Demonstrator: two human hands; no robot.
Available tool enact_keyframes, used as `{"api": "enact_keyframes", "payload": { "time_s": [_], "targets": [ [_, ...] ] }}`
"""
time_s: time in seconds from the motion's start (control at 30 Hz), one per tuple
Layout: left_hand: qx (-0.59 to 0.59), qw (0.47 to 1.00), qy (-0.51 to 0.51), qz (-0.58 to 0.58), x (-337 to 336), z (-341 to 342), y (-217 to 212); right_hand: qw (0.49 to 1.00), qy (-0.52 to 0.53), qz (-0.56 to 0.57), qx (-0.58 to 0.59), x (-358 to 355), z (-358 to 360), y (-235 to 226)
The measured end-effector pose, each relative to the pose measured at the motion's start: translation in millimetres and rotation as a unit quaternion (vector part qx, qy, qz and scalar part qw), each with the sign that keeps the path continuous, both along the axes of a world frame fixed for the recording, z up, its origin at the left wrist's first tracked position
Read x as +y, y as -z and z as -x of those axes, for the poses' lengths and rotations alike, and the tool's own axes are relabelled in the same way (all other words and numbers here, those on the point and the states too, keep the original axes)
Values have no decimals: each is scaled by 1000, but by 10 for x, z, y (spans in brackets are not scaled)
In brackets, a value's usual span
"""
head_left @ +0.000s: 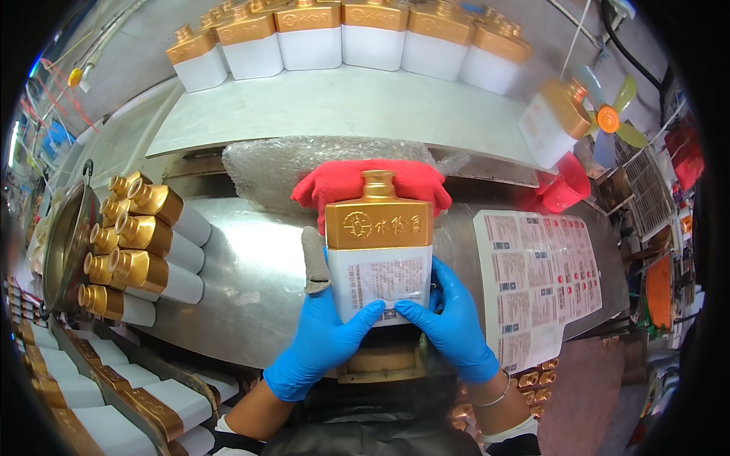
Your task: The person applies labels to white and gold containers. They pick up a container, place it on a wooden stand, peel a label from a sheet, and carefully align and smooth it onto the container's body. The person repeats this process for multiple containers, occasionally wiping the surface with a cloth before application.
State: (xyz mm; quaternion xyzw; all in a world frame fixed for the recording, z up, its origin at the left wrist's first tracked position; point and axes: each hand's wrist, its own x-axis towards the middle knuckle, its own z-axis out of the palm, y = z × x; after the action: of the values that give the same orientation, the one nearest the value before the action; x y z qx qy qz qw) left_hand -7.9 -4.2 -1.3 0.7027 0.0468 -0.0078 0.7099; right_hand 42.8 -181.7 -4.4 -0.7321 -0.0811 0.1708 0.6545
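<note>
A flat white bottle with a gold shoulder and neck leans back against a folded red cloth. My left hand and my right hand, both in blue gloves, grip its lower sides. Both thumbs press near the bottom edge of a clear printed label on the white face. A grey fabric sleeve covers a finger of my left hand. The fingers behind the bottle are mostly hidden. To the right lies a sheet of printed labels.
Several like bottles lie stacked at the left beside a round metal pan. More bottles line the rear shelf. Bubble wrap lies behind the cloth. At the right are a small fan and a red cup.
</note>
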Motion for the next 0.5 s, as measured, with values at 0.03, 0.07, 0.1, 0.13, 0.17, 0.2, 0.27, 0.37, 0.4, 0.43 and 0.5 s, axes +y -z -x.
{"api": "enact_keyframes", "payload": {
  "time_s": [0.03, 0.07, 0.1, 0.13, 0.17, 0.2, 0.27, 0.37, 0.4, 0.43, 0.5],
  "targets": [
    [-3, 1000, -10, 16, 2, 2, 12, 1000, -1, -14, -5, 21, 5, -5],
    [-6, 999, -19, 33, 3, 1, 27, 1000, -1, -27, -10, 46, 8, -11],
    [-10, 998, -31, 48, 11, 4, 31, 999, -4, -42, -16, 70, 8, -15],
    [-12, 998, -29, 53, 23, 12, 27, 999, -12, -30, -28, 83, 15, -29],
    [-15, 998, -27, 57, 38, 22, 18, 999, -21, -18, -41, 93, 26, -54],
    [-17, 998, -22, 64, 46, 14, 15, 998, -26, -4, -53, 85, 25, -75],
    [-33, 998, 25, 36, 92, -2, -4, 999, -34, -23, -20, 45, 2, -97],
    [-25, 994, -16, 103, 128, -81, -49, 996, -29, -58, 60, 62, -100, -184],
    [-16, 988, -46, 145, 122, -127, -57, 993, -22, -70, 92, 70, -140, -203],
    [-7, 990, -54, 133, 115, -151, -58, 995, -19, -52, 82, 85, -155, -195],
    [12, 991, -71, 111, 95, -188, -54, 998, -11, -16, 60, 119, -179, -167]
  ]
}}
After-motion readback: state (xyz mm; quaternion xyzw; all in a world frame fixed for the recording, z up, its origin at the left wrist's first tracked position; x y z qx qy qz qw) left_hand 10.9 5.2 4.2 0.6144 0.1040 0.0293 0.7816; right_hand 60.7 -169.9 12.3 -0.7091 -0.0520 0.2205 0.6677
